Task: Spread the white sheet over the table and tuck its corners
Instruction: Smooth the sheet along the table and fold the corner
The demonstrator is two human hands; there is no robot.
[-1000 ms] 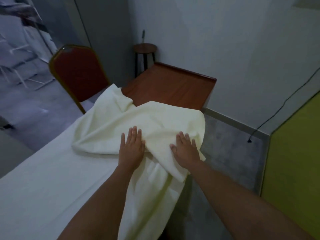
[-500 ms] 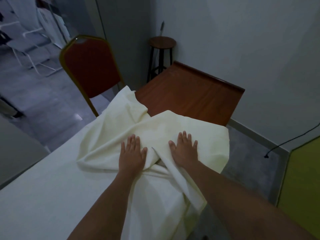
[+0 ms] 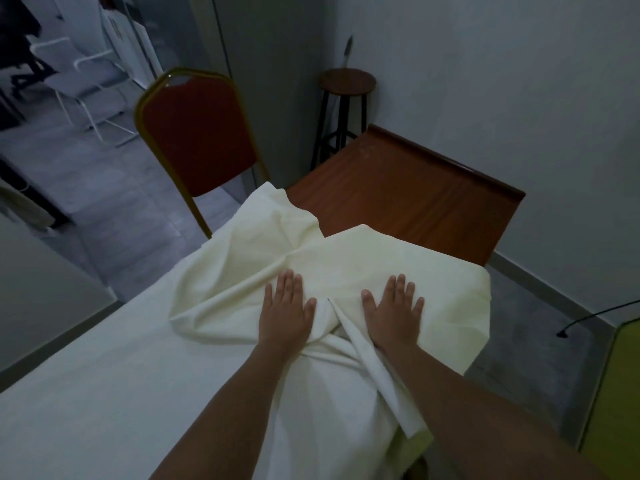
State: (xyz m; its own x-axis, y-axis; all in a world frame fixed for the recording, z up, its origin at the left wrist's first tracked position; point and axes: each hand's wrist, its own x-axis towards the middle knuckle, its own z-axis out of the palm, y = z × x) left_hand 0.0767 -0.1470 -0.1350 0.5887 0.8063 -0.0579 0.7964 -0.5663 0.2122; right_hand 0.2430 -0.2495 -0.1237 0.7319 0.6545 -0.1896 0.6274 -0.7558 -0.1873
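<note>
On the white sheet [image 3: 346, 265], both flat hands [image 3: 285, 313].

Flat hands [image 3: 339, 313] on bunched sheet [image 3: 242, 289]

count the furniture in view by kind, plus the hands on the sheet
tables: 1, wood top half covered by the white sheet
red chairs: 1
white frame chairs: 1 seen for sure, far back
stools: 1
hands: 2, left hand and right hand, both flat on the sheet
total: 6
</note>
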